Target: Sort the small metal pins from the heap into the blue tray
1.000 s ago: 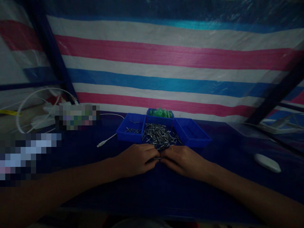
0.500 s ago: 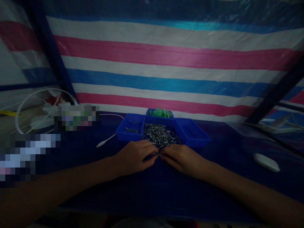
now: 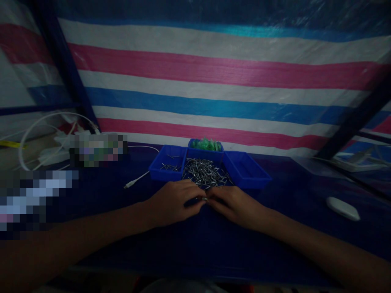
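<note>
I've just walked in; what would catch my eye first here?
Probably the pink, white and blue striped sheet spanning the upper view, behind the dark blue table. Next, the heap of shiny metal pins in the middle, with a blue tray of green pieces behind it. Just in front of the heap, the left hand and right hand meet at a small metal piece.

Metal piece [image 3: 204, 199] — partly behind fingers [image 3: 195, 209], forearms [image 3: 106, 223] — cropped
</note>
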Demonstrator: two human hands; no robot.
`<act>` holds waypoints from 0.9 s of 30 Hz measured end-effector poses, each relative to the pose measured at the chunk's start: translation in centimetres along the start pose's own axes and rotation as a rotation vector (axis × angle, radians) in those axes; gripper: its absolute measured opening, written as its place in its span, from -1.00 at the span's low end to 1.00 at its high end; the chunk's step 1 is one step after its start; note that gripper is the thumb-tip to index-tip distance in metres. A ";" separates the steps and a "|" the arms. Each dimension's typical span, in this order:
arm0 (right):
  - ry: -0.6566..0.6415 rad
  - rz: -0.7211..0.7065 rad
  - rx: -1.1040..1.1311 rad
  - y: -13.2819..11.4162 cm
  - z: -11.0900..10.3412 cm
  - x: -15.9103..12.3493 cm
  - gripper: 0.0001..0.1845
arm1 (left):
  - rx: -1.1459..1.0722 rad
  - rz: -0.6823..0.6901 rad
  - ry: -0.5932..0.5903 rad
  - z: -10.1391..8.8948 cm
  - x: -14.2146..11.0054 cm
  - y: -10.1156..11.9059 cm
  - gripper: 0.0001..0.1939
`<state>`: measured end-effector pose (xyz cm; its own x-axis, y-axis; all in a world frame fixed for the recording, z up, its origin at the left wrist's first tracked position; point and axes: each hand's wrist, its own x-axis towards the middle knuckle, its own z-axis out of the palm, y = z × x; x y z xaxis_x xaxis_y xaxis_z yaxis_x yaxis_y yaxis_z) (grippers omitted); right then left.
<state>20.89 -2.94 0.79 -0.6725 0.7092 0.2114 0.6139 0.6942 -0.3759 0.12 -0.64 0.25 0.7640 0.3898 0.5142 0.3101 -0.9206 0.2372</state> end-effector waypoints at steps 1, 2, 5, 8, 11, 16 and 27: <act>0.019 0.013 0.003 0.0 -0.1 0.0 -0.86 | 0.022 -0.026 0.012 0.0 0.0 -0.1 -0.86; 0.046 0.025 0.004 -0.1 -0.2 0.0 -0.86 | 0.044 -0.054 0.018 0.0 -0.1 -0.2 -0.87; 0.131 0.027 0.003 -0.3 -0.3 -0.1 -0.83 | 0.072 -0.112 -0.011 0.1 -0.1 -0.5 -0.89; 0.154 -0.016 -0.013 -0.5 -0.3 -0.3 -0.83 | 0.068 -0.117 -0.109 0.5 -0.1 -0.5 -0.91; 0.136 -0.022 -0.043 -0.6 -0.3 -0.3 -0.82 | 0.116 -0.100 -0.163 0.4 0.0 -0.2 -0.90; 0.123 0.015 -0.125 -0.2 -0.5 -0.3 -0.79 | 0.463 -0.133 -0.072 -2.4 0.5 -0.5 -0.84; 0.016 -0.061 -0.333 0.6 0.1 -0.5 -0.83 | 0.952 -0.314 -0.118 -5.2 0.6 -2.6 -0.72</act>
<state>21.54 -2.84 0.36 -0.7071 0.6652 0.2398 0.6759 0.7355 -0.0472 -3.16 2.11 4.28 0.6055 0.6605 0.4440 0.7901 -0.4316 -0.4353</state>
